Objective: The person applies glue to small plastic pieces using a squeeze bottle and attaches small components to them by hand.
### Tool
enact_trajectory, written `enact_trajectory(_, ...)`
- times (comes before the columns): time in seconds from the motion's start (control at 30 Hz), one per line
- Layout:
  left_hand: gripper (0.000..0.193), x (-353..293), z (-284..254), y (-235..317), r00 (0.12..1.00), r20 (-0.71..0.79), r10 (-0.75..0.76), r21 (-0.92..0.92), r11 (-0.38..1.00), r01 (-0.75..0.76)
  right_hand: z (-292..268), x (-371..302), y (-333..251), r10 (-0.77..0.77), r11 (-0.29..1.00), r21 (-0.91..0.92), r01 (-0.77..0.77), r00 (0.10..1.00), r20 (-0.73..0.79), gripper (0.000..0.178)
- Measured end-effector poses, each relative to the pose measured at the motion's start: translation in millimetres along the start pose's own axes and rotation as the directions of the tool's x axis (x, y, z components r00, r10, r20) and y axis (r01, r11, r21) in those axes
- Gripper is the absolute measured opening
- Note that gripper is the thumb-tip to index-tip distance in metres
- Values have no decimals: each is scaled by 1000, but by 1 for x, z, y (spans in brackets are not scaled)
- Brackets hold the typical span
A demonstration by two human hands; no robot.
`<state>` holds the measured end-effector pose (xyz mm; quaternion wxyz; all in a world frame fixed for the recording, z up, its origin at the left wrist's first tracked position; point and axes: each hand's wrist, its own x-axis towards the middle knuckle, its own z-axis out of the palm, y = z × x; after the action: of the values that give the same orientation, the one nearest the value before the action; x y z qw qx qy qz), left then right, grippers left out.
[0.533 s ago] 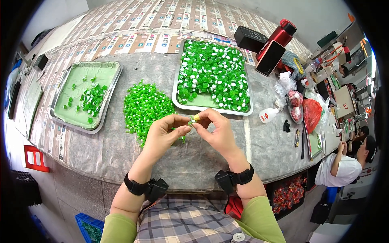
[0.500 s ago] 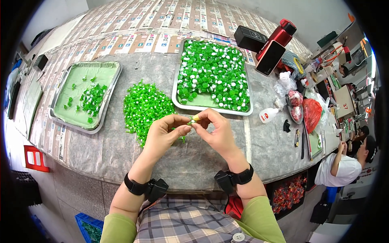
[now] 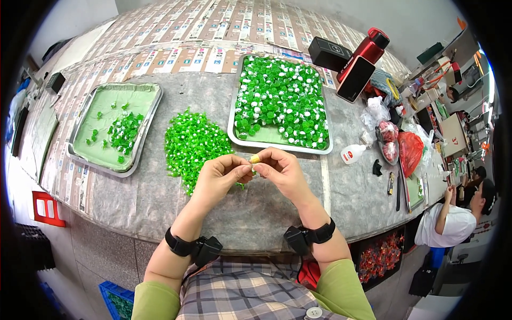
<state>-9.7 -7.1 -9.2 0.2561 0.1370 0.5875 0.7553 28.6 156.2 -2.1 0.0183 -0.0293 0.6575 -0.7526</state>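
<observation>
My left hand point(image 3: 220, 177) and my right hand point(image 3: 281, 175) meet in front of me, thumbs and forefingers pinched together. Between the fingertips is a small green-and-white plastic piece, mostly covered by the fingers. A yellow wrap point(image 3: 255, 159) sits on my right forefinger's tip. Just beyond my left hand lies a heap of small bright green plastic pieces point(image 3: 194, 146) with white bits among them. Behind both hands stands a metal tray point(image 3: 282, 146) full of green pieces with white, eye-like balls point(image 3: 280, 98). A second tray point(image 3: 101, 164) at the left holds a smaller cluster of them point(image 3: 125, 130).
A white glue bottle point(image 3: 352, 153) lies right of the full tray. Past it are a phone point(image 3: 356, 79), a red flask point(image 3: 369, 49), a black box point(image 3: 329, 53) and a red plastic bag point(image 3: 410, 152). Another person point(image 3: 450, 221) sits at the far right.
The view has shifted slightly. Both hands stay together, with the fingertips turned a little around the small piece, which is now more hidden.
</observation>
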Motion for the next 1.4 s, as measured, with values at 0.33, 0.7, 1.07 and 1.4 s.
enact_trajectory(0.33, 17, 0, -2, -1, 996, 46, -76, -97, 992, 80, -2, 0, -6, 98, 974, 200, -109, 993, 64, 10)
enact_trajectory(0.7, 20, 1, -2, 0, 992, 51, -119, -190, 974, 126, 8, -3, -11, -277, 903, -354, 242, 959, -51, 6)
enact_trajectory(1.07, 21, -2, -4, 3, 992, -92, -82, -365, 930, 43, -83, -23, -53, -750, 657, -726, 201, 275, -602, 12)
enact_trajectory(1.4, 20, -3, -5, -2, 990, -85, -113, -388, 919, 71, -198, -69, 3, -225, 882, -433, -185, 643, -732, 50)
